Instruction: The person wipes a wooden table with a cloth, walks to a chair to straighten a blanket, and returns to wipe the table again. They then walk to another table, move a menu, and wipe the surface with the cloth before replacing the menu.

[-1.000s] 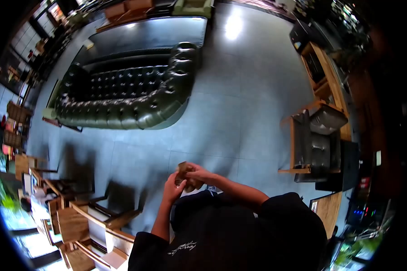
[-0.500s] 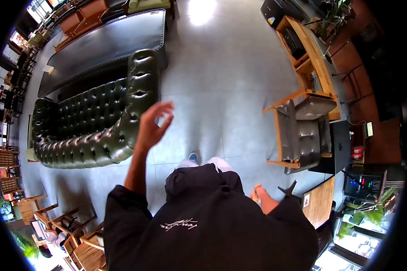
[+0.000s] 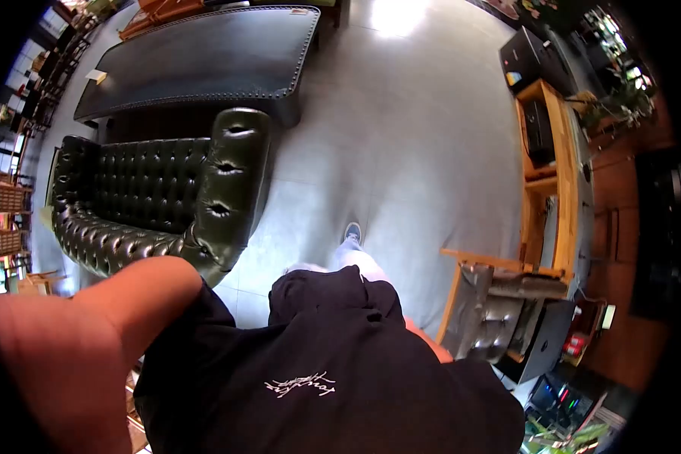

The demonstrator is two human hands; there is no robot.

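Observation:
My left forearm bends up toward the camera at the left, its sleeve at the elbow. Close to the lens, the broad heel of my left hand (image 3: pixel 53 371) fills the lower left; its fingers are outside the picture, so I cannot see whether they hold anything. Nearest behind that arm is a dark green tufted leather sofa (image 3: pixel 151 181). On my right, only a strip of forearm shows beside my black shirt (image 3: pixel 318 348). My right hand is out of sight. A shoe (image 3: pixel 352 233) is forward on the floor below me.
Grey floor (image 3: pixel 386 136) runs ahead between the sofa and a wooden shelf unit (image 3: pixel 571 189). A black studded table (image 3: pixel 204 57) stands beyond the sofa. At my right are a cushioned wooden armchair (image 3: pixel 484 310) and a black computer case (image 3: pixel 541 344).
My left hand has risen from in front of the sofa toward the camera. My right hand has gone out of sight. One foot is farther forward, and the armchair appears nearer.

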